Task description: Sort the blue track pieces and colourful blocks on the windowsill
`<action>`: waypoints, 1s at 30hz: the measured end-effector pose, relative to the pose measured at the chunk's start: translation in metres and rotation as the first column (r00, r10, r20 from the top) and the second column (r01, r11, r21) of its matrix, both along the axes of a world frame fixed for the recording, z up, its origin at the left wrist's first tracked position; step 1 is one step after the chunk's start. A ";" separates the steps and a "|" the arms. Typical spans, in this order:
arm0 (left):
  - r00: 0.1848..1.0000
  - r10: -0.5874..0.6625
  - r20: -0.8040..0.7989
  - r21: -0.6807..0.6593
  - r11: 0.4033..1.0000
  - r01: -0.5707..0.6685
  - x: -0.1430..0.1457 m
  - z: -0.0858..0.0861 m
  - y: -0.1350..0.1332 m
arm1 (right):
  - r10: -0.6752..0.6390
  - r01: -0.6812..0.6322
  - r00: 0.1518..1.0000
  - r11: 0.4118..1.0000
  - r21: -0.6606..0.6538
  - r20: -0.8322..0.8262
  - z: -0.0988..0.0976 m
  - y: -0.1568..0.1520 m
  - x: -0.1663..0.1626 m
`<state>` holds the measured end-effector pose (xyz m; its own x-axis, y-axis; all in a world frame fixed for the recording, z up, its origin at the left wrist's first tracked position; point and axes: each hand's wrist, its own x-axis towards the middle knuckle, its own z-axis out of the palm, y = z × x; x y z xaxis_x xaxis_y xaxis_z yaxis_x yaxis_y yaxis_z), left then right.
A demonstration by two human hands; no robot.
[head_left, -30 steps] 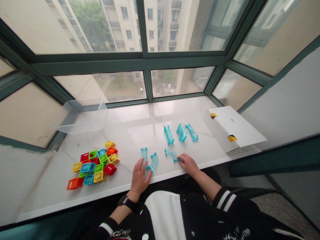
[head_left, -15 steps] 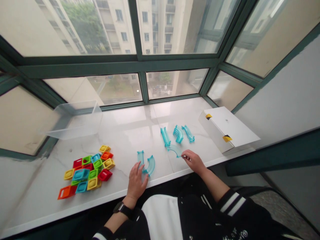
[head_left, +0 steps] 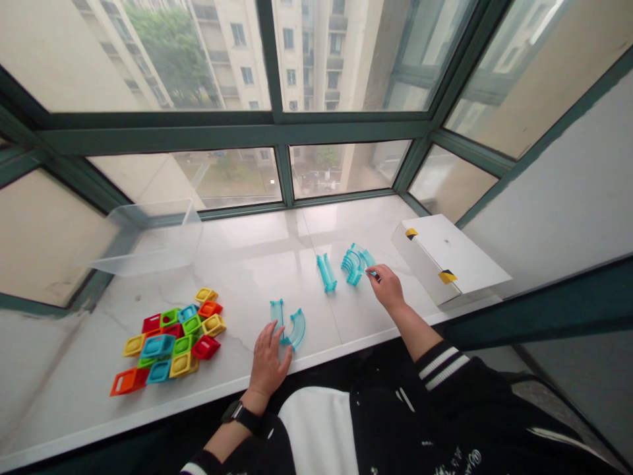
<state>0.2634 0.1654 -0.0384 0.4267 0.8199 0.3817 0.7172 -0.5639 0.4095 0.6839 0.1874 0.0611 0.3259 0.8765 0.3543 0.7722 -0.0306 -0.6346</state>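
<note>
My right hand (head_left: pixel 386 286) pinches the end of a clear blue curved track piece (head_left: pixel 366 256), held at a stack of similar curved track pieces (head_left: pixel 351 266); overlap hides the exact contact. To their left lies a stack of straight blue track pieces (head_left: pixel 326 272). Near the front edge, my left hand (head_left: pixel 270 356) lies with fingers stretched out, its fingertips over the lower part of a straight track piece (head_left: pixel 277 310). A curved track piece (head_left: pixel 298 328) sits just right of those fingertips.
Coloured plastic blocks (head_left: pixel 173 343) are heaped on the left of the white counter (head_left: pixel 237 244). Behind them stands a clear plastic bin (head_left: pixel 153 254). A white box (head_left: pixel 457 254) with yellow-black tape is at the right. Windows border the back.
My right hand has moved up and slightly right, carrying the curved track piece from below the stacks to the curved stack. My left hand stays in place.
</note>
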 end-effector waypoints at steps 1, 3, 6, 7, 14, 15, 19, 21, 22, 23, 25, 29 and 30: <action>1.000 0.001 0.001 0.000 1.000 -0.001 0.000 0.000 0.000 | 0.000 0.000 1.000 1.000 -0.005 0.008 -0.002 0.004 0.000; 1.000 -0.001 -0.001 0.001 1.000 0.001 0.000 0.000 0.000 | -0.004 0.004 1.000 1.000 -0.014 0.022 -0.005 0.012 -0.001; 1.000 -0.006 -0.011 0.001 1.000 0.006 -0.001 -0.001 0.001 | -0.024 0.025 0.999 0.999 -0.032 0.038 -0.009 0.019 -0.002; 1.000 -0.008 -0.013 0.002 1.000 0.008 -0.001 -0.001 0.001 | -0.030 0.031 0.999 0.999 -0.036 0.042 -0.010 0.020 -0.003; 1.000 -0.012 -0.017 0.008 1.000 0.012 -0.001 -0.001 0.000 | -0.023 0.025 0.997 0.999 -0.027 0.067 -0.018 0.022 -0.004; 1.000 -0.011 -0.018 0.009 1.000 0.012 -0.001 -0.001 0.000 | -0.020 0.022 0.997 0.999 -0.027 0.070 -0.019 0.022 -0.005; 1.000 -0.006 -0.015 0.004 1.000 0.006 0.000 -0.001 0.000 | -0.018 0.022 0.996 0.999 -0.048 0.083 -0.021 0.021 -0.006; 1.000 -0.004 -0.010 0.003 1.000 0.005 0.000 -0.001 0.000 | -0.022 0.026 0.996 0.998 -0.055 0.084 -0.022 0.021 -0.006; 1.000 -0.005 -0.008 0.003 1.000 0.005 0.000 -0.001 0.000 | -0.023 0.027 0.996 0.998 -0.057 0.084 -0.022 0.021 -0.006; 1.000 -0.005 -0.006 0.002 1.000 0.005 0.000 -0.001 0.000 | -0.022 0.027 0.996 0.998 -0.058 0.084 -0.022 0.021 -0.006; 1.000 -0.006 -0.001 0.002 1.000 0.006 0.000 -0.001 0.000 | -0.022 0.027 0.996 0.998 -0.058 0.082 -0.022 0.021 -0.006; 1.000 -0.002 0.009 -0.006 1.000 0.002 0.000 0.000 -0.001 | -0.019 0.024 0.997 0.997 -0.072 0.076 -0.022 0.022 -0.006; 1.000 -0.004 0.008 -0.008 1.000 0.004 0.000 0.000 -0.001 | -0.018 0.024 0.997 0.997 -0.080 0.076 -0.022 0.022 -0.006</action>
<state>0.2635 0.1648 -0.0387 0.4267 0.8213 0.3787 0.7120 -0.5632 0.4193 0.6777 0.2091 0.0390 0.3199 0.8964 0.3070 0.8161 -0.0961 -0.5699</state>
